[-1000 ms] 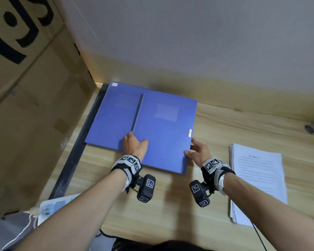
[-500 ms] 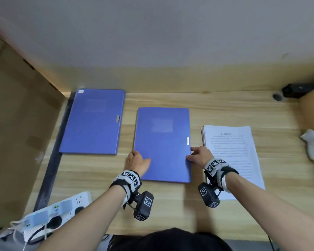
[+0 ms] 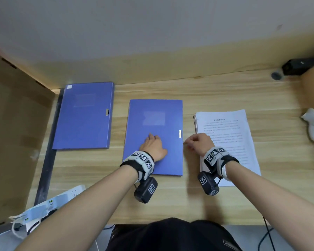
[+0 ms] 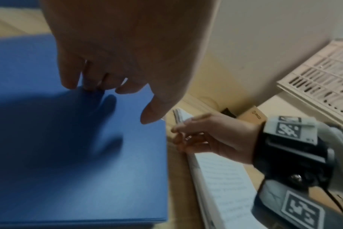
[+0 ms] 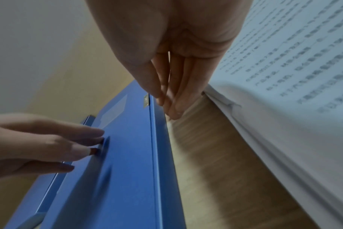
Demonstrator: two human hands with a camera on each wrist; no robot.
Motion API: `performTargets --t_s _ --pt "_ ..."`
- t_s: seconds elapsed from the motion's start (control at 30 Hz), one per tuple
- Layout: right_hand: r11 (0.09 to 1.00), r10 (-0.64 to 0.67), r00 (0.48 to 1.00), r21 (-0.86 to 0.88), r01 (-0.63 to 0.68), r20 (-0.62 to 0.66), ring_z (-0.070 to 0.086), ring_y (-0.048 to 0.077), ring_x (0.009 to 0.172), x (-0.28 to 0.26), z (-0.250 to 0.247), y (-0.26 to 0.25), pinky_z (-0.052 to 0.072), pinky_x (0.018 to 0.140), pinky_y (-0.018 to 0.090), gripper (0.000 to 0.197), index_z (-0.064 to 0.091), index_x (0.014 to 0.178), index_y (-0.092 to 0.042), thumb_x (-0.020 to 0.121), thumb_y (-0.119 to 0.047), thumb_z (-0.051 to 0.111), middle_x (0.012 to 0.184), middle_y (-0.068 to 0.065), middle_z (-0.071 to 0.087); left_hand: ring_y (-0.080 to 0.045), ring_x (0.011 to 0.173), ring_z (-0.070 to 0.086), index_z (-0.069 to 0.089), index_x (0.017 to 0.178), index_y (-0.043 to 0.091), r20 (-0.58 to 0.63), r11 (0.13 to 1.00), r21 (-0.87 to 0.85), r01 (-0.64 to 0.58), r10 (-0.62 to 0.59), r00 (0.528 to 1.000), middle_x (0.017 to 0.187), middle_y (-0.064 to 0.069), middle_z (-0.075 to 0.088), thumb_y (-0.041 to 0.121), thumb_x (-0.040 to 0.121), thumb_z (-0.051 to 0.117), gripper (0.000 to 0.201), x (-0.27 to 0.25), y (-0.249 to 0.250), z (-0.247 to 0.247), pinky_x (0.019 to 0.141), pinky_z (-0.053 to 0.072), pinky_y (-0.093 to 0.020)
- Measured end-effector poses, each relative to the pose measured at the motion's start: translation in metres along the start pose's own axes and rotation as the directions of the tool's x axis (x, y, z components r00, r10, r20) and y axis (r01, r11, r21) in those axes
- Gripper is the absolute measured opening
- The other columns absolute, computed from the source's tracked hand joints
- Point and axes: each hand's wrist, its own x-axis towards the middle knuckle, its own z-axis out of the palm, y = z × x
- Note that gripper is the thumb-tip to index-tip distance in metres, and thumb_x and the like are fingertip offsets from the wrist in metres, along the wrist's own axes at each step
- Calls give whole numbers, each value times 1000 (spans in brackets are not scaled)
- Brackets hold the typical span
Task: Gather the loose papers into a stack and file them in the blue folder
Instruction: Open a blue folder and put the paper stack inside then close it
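A wooden table [image 3: 216, 95] carries everything, its far edge against a pale wall. At the table's left end, close to the far edge, lies a closed blue folder [image 3: 83, 116] with a small clasp on its right side. A second blue folder [image 3: 152, 124], also closed, lies flat in the middle of the table, apart from the first. Just right of it, across a strip of bare wood, sits the stack of papers [image 3: 228, 127], printed side up, its sheets roughly squared.

The left hand [image 3: 152, 147] rests on the middle folder's cover, fingers straight and loosely spread, tips touching the blue surface. The right hand [image 3: 198, 142] hovers over the gap between that folder and the stack, fingers extended and held close together, pointing toward the folder's right edge; the motion blur makes it hard to tell whether they touch it. A white power strip [image 3: 49, 203] lies at the near left corner.
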Motion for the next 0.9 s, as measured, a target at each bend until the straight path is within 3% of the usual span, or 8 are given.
performTargets --t_s 0.1,0.23,0.37,0.47,0.57,0.67,0.8,0.9 --pt "993 -39 999 115 40 -17 72 22 73 -1 -6 7 60 78 46 18 74 69 -22 82 -19 62 74 3 76 -39 135 35 25 146 -3 15 997 78 12 -13 1000 153 -21 24 42 90 52 76 1 29 9 103 36 -43" --pt "979 -50 998 198 56 -35 71 25 72 2 -10 16 59 76 45 23 71 69 -22 86 -11 59 83 11 77 -40 145 18 25 147 -8 -22 980 196 37 -33 999 159 -24 17 57 93 44 86 3 44 21 115 24 -44" --pt "966 -38 997 252 52 -61 73 30 77 7 -11 23 58 71 38 22 73 75 -18 87 -8 56 82 12 77 -39 142 24 60 124 4 -20 980 185 68 -66 998 145 -23 43 71 87 36 80 20 51 30 112 25 -45" --pt "964 -55 995 256 73 -78 71 22 72 7 -15 21 56 65 29 21 74 79 -9 87 -6 55 80 10 76 -39 141 30 65 107 9 -35 988 106 108 -105 994 131 -20 58 71 87 37 71 29 55 31 110 30 -46" --pt "967 -62 995 244 78 -76 72 20 72 7 -18 19 57 67 30 21 74 77 -13 87 -10 56 77 5 76 -39 133 40 62 91 9 -85 992 32 120 -117 990 116 -18 66 67 88 41 61 28 58 28 104 37 -45" --pt "970 -86 994 223 99 -64 73 20 74 5 -21 16 55 65 27 21 73 75 -15 88 -10 57 77 4 76 -39 124 47 61 89 10 -66 985 -82 153 -159 985 121 -21 60 62 83 48 55 24 56 24 90 43 -39" --pt "982 -123 992 143 127 -37 74 21 72 4 -24 12 61 74 37 24 70 70 -23 87 -11 59 71 -3 75 -31 89 59 49 72 17 -19 934 -317 166 -181 983 98 -9 64 59 69 57 43 11 53 2 71 46 -35" --pt "984 -170 985 46 169 9 72 17 70 6 -25 0 59 79 39 18 71 76 -22 89 -14 60 68 -8 72 -27 75 54 51 77 13 10 848 -517 121 -135 991 78 -3 56 39 73 61 28 -10 45 -22 67 50 -34"
